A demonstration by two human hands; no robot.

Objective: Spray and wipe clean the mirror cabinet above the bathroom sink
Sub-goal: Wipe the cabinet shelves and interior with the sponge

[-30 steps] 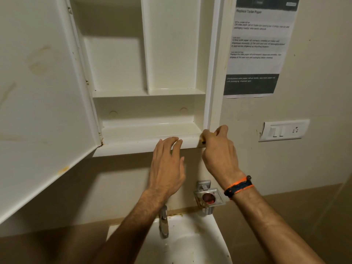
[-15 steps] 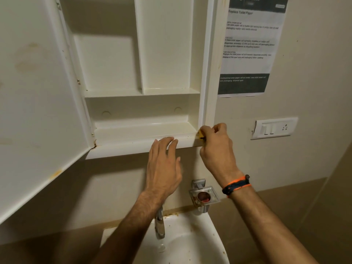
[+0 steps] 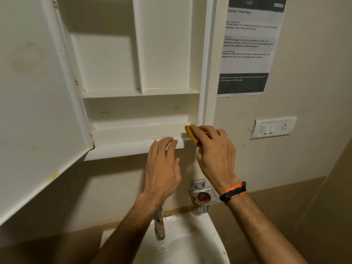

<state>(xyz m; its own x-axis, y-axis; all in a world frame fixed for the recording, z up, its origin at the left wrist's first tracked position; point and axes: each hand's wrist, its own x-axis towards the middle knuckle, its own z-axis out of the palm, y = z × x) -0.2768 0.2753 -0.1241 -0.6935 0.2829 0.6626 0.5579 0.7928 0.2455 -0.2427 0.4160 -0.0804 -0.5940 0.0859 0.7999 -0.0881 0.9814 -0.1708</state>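
A: What is the room showing?

B: A beige bathroom wall (image 3: 314, 77) is carrying a white cabinet (image 3: 163, 54) with its door (image 3: 34, 92) swinging open to the left, its inner face stained with faint brown marks. Inside, an upright divider is splitting the upper part into two compartments, and a shelf is running below them. A printed notice (image 3: 247, 44) is hanging just right of the cabinet, with a switch plate (image 3: 274, 127) lower down on the wall. Under the cabinet a white sink (image 3: 200, 242) is sitting with a metal tap (image 3: 160, 223) and a square metal holder (image 3: 202, 197) beside it.

A: And the hands?

B: The right hand (image 3: 215, 149) is gripping a yellow sponge (image 3: 191, 135), fingers curled over it, and is pressing it against the right end of the cabinet's bottom ledge (image 3: 133, 138), at the corner by the frame. An orange and dark wristband (image 3: 233, 192) is sitting on that wrist.

A: The other one?

B: The left hand (image 3: 163, 166) is lying flat with straight fingers, the fingertips (image 3: 168, 140) resting on the front edge of the ledge, holding nothing. It is sitting just left of the sponge, close but apart from it.
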